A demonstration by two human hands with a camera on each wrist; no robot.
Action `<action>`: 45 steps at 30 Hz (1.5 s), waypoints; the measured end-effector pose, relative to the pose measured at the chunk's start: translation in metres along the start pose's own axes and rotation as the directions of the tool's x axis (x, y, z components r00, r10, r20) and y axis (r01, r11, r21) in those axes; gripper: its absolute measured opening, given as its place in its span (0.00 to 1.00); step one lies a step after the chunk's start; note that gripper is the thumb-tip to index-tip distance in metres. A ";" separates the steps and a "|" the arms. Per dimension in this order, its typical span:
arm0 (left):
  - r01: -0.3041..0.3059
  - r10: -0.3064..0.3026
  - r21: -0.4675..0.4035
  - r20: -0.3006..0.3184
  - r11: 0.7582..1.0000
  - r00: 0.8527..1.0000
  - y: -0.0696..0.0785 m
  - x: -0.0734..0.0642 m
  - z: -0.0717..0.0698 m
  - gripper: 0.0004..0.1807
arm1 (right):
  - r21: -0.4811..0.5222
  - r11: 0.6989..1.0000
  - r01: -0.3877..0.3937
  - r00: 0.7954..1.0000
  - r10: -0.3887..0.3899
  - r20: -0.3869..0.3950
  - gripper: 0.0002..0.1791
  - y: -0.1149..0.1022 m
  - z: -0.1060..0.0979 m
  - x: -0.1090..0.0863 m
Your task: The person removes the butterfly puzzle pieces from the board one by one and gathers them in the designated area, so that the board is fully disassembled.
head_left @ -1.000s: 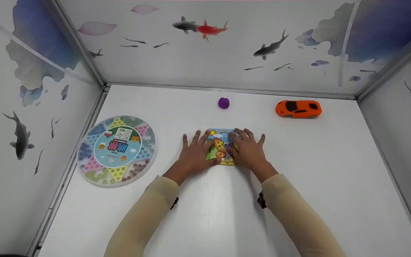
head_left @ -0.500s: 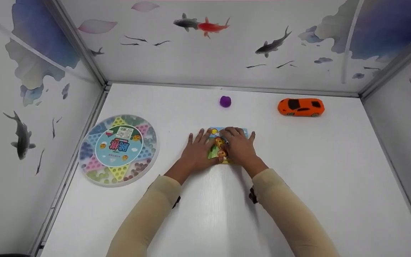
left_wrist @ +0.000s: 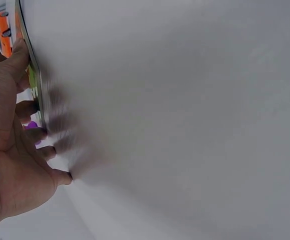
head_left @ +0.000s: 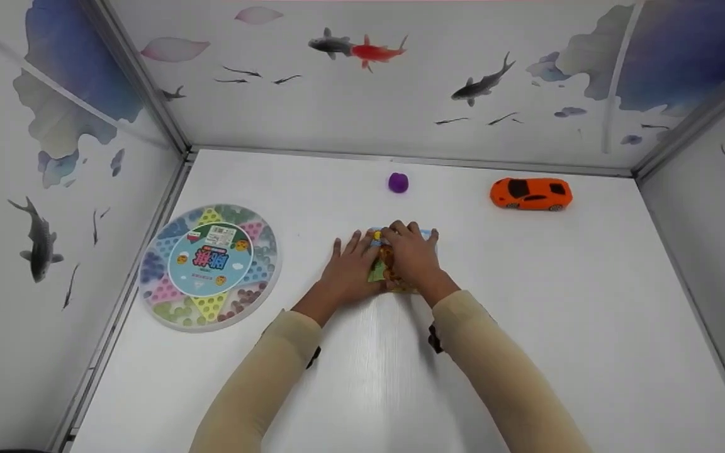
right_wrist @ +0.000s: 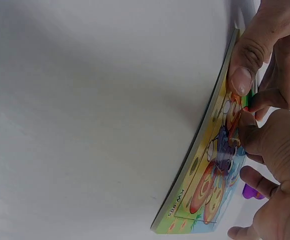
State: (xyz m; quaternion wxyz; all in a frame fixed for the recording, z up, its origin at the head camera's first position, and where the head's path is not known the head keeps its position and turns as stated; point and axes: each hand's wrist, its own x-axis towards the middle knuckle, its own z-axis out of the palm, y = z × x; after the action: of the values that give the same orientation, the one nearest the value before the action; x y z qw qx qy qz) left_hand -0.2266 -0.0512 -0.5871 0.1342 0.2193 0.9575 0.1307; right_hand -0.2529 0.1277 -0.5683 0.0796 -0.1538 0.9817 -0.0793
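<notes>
- Foreground: two beige sleeves (head_left: 255,384) reach inward over the white tabletop (head_left: 362,390), a dark device (head_left: 435,340) showing beneath the right cuff.
- Left hand (head_left: 348,274): fingers spread, laid along the left side of the picture board; in the left wrist view the thumb rests at its near edge and the outermost fingertip touches the tabletop.
- Right hand (head_left: 414,255): fingers bent and set over the upper and right part of the board, the thumb tip touching its face in the right wrist view; whether it pinches a piece cannot be told.
- Picture board (right_wrist: 200,172): on the tabletop between and under the hands, printed with a colourful cartoon scene and partly hidden.
- Round game box (head_left: 210,277): at left, well apart from the hands, about level with the board; coloured star points and marbles surround its blue label.
- Orange toy car (head_left: 530,194): beyond the hands, far right.
- Purple rounded object (head_left: 398,183): beyond the board, near the rear edge.
- Back wall (head_left: 362,113): white, decorated with dark fish and one red fish (head_left: 378,51).
</notes>
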 end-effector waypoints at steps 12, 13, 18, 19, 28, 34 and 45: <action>0.012 -0.012 -0.001 0.019 1.000 1.000 0.004 -0.004 -0.006 0.56 | 0.003 1.000 0.010 1.000 -0.010 -0.016 0.41 -0.007 -0.001 0.006; 0.014 -0.014 -0.003 0.020 1.000 1.000 0.005 -0.004 -0.006 0.56 | 0.010 1.000 0.009 1.000 -0.009 -0.016 0.41 -0.007 -0.001 0.007; 0.011 -0.011 -0.014 0.017 1.000 1.000 0.006 -0.002 -0.005 0.56 | 0.077 0.997 -0.001 1.000 0.001 0.001 0.40 -0.004 0.000 0.009; 0.010 -0.009 -0.018 0.016 1.000 1.000 0.006 -0.001 -0.005 0.56 | 0.088 0.996 -0.004 1.000 0.003 0.008 0.40 -0.003 0.000 0.010; 0.009 -0.009 -0.044 0.008 0.999 1.000 0.003 -0.001 -0.005 0.57 | 0.102 0.995 0.007 1.000 -0.010 0.022 0.38 -0.001 -0.002 0.017; 0.014 -0.013 -0.036 0.012 0.999 1.000 0.001 0.000 -0.004 0.58 | 0.118 0.992 0.032 0.999 -0.033 0.007 0.35 -0.001 0.000 0.017; 0.005 -0.005 -0.029 0.001 1.000 1.000 0.000 0.000 -0.002 0.57 | 0.276 0.958 0.076 0.997 -0.074 -0.018 0.33 0.006 0.001 0.014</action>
State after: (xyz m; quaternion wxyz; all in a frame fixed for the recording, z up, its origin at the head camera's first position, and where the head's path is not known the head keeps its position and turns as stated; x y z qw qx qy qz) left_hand -0.2276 -0.0516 -0.5858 0.1381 0.2151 0.9560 0.1440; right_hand -0.2676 0.1284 -0.5721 0.0937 -0.1779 0.9548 -0.2189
